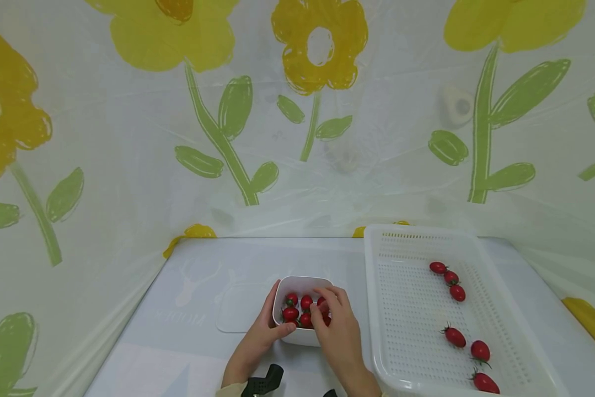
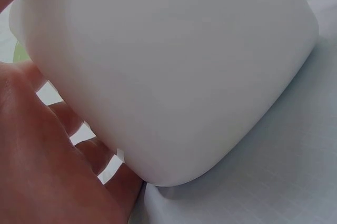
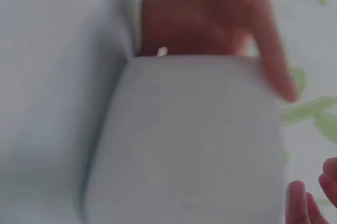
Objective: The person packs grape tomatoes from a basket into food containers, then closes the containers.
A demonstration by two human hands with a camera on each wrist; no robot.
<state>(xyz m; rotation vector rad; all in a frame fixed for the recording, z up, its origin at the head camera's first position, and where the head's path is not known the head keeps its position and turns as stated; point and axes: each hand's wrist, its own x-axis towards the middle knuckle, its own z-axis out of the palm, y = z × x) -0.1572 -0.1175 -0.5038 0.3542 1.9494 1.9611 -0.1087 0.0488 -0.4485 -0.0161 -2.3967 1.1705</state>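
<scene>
While the left hand (image 1: 257, 336) grips the small white bowl (image 1: 297, 337) from its left side, thumb hooked over the near-left rim and fingers curled round the outer wall, the right hand (image 1: 339, 331) reaches down into the bowl from the near right. Its fingertips (image 1: 322, 309) are bent over the red tomatoes (image 1: 297, 310) heaped inside and seem to pinch one at the right of the heap, though the fingers hide the contact, so I cannot tell for sure that a tomato is held.

The bowl sits on the counter (image 1: 203, 342) near the person, in the middle of the scene. Just to its right, almost touching it, lies the white perforated tray (image 1: 406, 342), its long axis running from near to far. Six more tomatoes lie in the tray (image 1: 457, 293): three in a short row at the far end, three strung toward the near right corner. So the tray lies directly right of the right hand, and that hand is much the nearer of the two to it.

From the left wrist, the bowl's (image 2: 174, 71) smooth wall fills the view, with fingers (image 2: 58, 145) pressed against it. The right wrist view is blurred and shows the bowl (image 3: 189, 139) from outside, with the left hand (image 3: 205, 18) beyond it.
</scene>
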